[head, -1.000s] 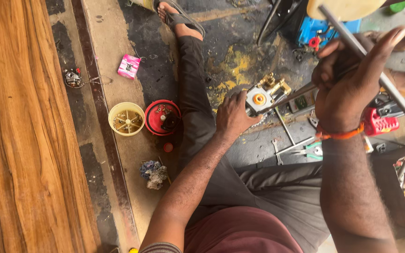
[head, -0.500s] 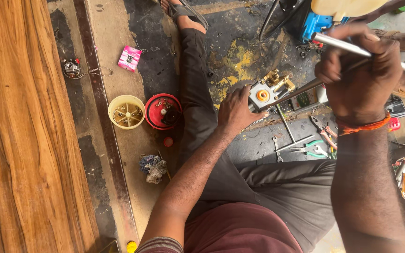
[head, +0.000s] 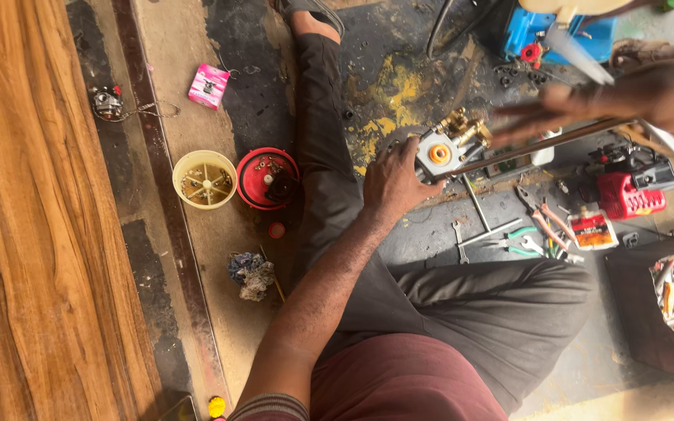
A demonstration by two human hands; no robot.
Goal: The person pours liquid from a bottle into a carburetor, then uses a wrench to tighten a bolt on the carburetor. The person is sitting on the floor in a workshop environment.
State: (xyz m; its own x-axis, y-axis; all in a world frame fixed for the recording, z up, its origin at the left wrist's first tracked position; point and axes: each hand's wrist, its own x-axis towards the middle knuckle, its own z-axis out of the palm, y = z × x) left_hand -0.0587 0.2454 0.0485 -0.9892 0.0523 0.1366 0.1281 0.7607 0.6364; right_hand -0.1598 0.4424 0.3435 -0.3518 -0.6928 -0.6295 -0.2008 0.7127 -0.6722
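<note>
Two bare hands worked over a dirty concrete floor where the person sat with one leg stretched out. The left hand [head: 394,181] was closed around a small grey pump part [head: 448,148] with an orange centre and brass fittings, holding it just above the floor. The right hand [head: 626,97], blurred by motion, gripped a long metal rod [head: 544,145] that ran down to the part; how tight that grip was could not be told. Judging from this, a steady left hand and a rod kept in line with the part would have served best. Below the right hand lay pliers [head: 544,226] and a wrench [head: 459,242], crowding the floor. Left of the left hand stood a red cap [head: 253,178] and a yellow cup [head: 205,179], well apart. Open floor lay between them and the wooden board [head: 33,234] beyond.
</note>
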